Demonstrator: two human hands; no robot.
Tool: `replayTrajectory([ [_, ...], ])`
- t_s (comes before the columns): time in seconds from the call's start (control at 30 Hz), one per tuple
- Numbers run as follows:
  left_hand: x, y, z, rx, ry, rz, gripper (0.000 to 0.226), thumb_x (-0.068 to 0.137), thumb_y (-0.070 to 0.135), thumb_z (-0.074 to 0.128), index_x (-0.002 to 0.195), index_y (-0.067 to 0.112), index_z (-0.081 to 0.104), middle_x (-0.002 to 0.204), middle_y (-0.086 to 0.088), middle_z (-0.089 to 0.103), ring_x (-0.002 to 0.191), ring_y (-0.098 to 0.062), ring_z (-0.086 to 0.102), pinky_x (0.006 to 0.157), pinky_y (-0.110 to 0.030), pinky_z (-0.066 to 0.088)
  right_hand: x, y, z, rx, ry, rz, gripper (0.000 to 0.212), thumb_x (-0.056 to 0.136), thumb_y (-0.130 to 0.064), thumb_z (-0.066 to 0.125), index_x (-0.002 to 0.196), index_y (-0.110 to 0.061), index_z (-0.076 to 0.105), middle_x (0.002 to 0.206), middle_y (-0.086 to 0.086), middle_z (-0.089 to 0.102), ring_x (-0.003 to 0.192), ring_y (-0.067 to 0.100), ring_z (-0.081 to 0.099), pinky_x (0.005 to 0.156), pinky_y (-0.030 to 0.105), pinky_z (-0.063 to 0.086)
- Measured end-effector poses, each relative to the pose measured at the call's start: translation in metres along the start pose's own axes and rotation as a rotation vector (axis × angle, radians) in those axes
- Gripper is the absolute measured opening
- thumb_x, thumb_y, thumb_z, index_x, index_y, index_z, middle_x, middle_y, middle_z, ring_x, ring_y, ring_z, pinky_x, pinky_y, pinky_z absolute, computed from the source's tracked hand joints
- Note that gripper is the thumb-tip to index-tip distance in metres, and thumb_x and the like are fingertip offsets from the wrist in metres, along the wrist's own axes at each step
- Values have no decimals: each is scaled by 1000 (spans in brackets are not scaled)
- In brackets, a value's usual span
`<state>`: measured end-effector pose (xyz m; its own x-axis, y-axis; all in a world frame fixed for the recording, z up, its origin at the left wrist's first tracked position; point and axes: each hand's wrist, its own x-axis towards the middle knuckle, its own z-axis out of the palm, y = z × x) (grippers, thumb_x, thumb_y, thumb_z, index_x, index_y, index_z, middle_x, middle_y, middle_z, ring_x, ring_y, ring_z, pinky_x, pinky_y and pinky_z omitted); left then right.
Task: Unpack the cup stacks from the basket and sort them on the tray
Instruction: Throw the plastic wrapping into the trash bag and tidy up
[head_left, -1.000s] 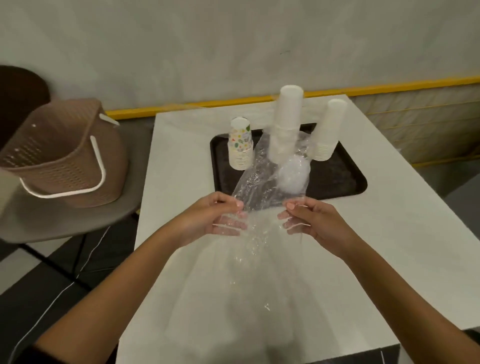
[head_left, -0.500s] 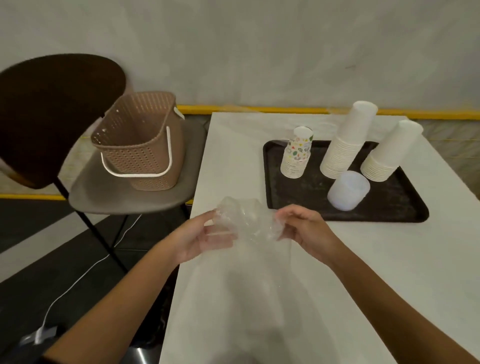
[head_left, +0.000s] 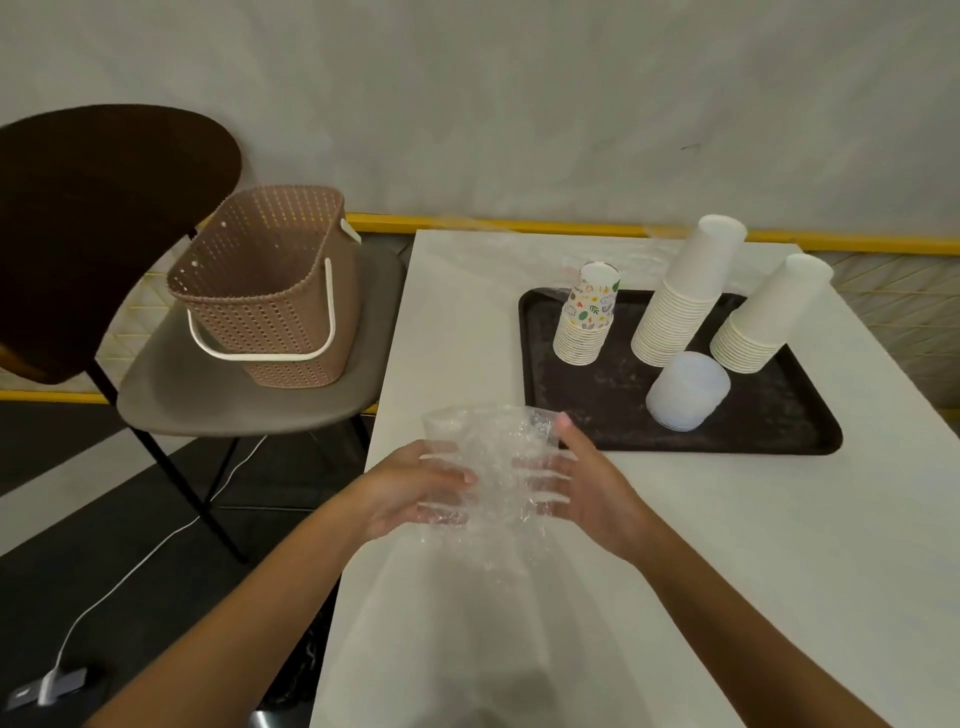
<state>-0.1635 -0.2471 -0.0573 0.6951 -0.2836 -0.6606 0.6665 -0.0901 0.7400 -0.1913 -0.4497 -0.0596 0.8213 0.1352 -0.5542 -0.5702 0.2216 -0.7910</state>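
Nearest, the left hand (head_left: 415, 488) and right hand (head_left: 582, 493) curl half-closed around a crumpled clear plastic wrapper (head_left: 493, 467), just short of the black rectangular tray (head_left: 597, 405). On that tray stand the translucent plastic cup stack (head_left: 687, 391), the patterned paper cup stack (head_left: 587, 317) and two white paper cup stacks (head_left: 680, 306). Left of the tray, the brown woven basket (head_left: 265, 291) sits on a chair (head_left: 249, 400). A careless sweep with the wrapper could topple the leaning stacks.

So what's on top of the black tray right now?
On the tray stand four upside-down stacks: printed cups, two plain white cup stacks, and a short frosted plastic stack in front. The tray surface beneath them is covered.
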Motion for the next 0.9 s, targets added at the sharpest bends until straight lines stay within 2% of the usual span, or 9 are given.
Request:
replayTrajectory([
  [0.07, 3, -3, 4, 10, 26, 65, 58, 74, 2, 74, 123, 17, 47, 108, -9, 65, 88, -25, 67, 71, -37, 58, -5, 10, 3, -110, -58, 16, 59, 75, -46, 63, 126, -28, 41, 116, 8, 62, 98, 26, 65, 73, 36, 56],
  [0.13, 3, -5, 9, 40, 20, 107, 52, 75, 4, 73, 118, 19, 49, 108, -8, 61, 82, -23, 67, 71, -37, 58, -7, 17, 5, -141, -55, -43, 53, 79, -23, 69, 126, -24, 44, 113, 8, 64, 91, 24, 68, 69, 35, 57],
  [0.23, 3, -5, 9, 90, 39, 154, 36, 78, 4, 70, 108, 20, 58, 111, -6, 60, 76, -18, 65, 55, -24, 53, -8, 16, 4, -79, -13, -113, 35, 84, -1, 61, 115, -14, 54, 99, 17, 65, 70, 25, 68, 58, 30, 55],
  [0.37, 6, -2, 1, -10, 55, 113, 24, 78, 3, 70, 96, 18, 65, 106, -1, 66, 79, -12, 65, 54, -17, 51, -8, 13, 4, 19, -74, -126, 30, 88, 11, 46, 102, -11, 62, 83, 14, 65, 58, 20, 65, 52, 24, 53],
  [0.53, 6, 1, -12, -269, -62, -33, 28, 85, 4, 60, 113, 9, 62, 97, -11, 72, 79, -20, 72, 61, -24, 57, -3, 8, 7, 106, -64, -139, 28, 87, 14, 45, 86, -3, 66, 75, 9, 68, 56, 16, 65, 51, 21, 53],
  [0.67, 0, 2, -24, -500, -211, -237, 60, 78, 41, 59, 122, 1, 49, 116, -30, 60, 106, -48, 59, 85, -54, 51, 4, 7, 2, -152, -48, -281, 40, 78, 28, 40, 73, 4, 71, 78, 5, 66, 68, 20, 63, 52, 24, 53],
  [0.77, -1, 4, -25, -395, -251, -255, 83, 67, 63, 67, 128, 11, 45, 124, -26, 57, 106, -44, 60, 90, -51, 51, 9, 10, 5, -522, -35, -385, 43, 73, 32, 35, 83, 10, 70, 84, 2, 58, 74, 17, 58, 51, 18, 53],
  [0.83, -1, 3, -18, -189, -145, -174, 83, 62, 51, 79, 130, 17, 45, 128, -18, 53, 97, -37, 67, 86, -43, 55, 12, 13, 9, -653, -11, -418, 42, 75, 31, 35, 81, 9, 71, 83, 3, 55, 70, 17, 57, 48, 16, 51],
  [0.9, 1, 1, -12, -71, -20, -60, 62, 72, 24, 78, 126, 10, 51, 114, -11, 61, 84, -27, 70, 79, -35, 57, 12, 13, 14, -681, -1, -396, 43, 75, 29, 36, 83, 6, 72, 83, 2, 56, 67, 16, 57, 49, 17, 51],
])
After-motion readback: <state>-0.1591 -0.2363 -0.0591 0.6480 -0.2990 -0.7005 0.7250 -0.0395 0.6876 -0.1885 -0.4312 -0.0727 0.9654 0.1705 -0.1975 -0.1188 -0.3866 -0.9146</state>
